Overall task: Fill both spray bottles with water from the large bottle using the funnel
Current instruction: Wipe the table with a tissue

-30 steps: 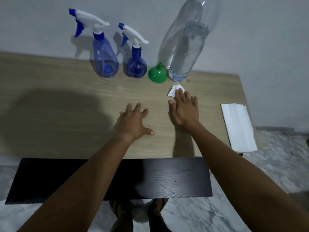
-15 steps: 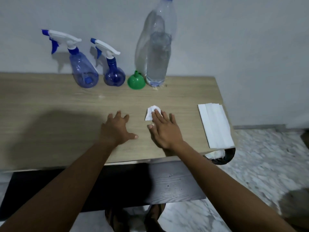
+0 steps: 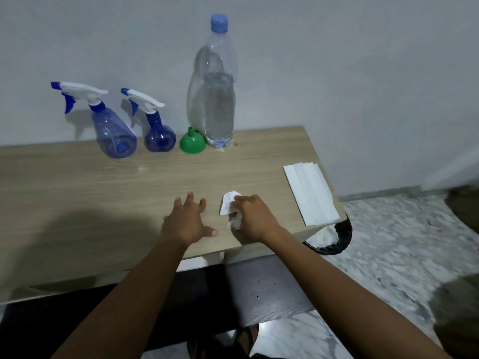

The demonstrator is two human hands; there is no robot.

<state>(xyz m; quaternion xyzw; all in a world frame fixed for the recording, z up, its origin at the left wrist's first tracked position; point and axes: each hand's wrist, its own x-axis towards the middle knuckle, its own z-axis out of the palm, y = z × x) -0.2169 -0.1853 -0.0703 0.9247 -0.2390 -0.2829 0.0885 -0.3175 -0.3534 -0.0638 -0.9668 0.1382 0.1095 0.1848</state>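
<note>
Head view, table (image 3: 77,193): pale wood, sitting against a grey wall.
Twelve o'clock: spray bottles (image 3: 114,136), funnel (image 3: 192,143), large bottle (image 3: 219,99) standing together.
Left hand (image 3: 185,221): fingers spreading, empty.
Right hand (image 3: 255,220): curling around a tissue (image 3: 229,206).
Three o'clock: napkins (image 3: 309,193), bin (image 3: 337,239) below.

Along the back of the frame's upper centre, four things stand in a row. Leftmost is the larger blue spray bottle (image 3: 114,137), upright, capped; beside it the smaller round spray bottle (image 3: 159,137). The green funnel (image 3: 192,143) rests mouth-down, touching the tall clear large bottle (image 3: 219,99), blue-capped, partly full.
</note>
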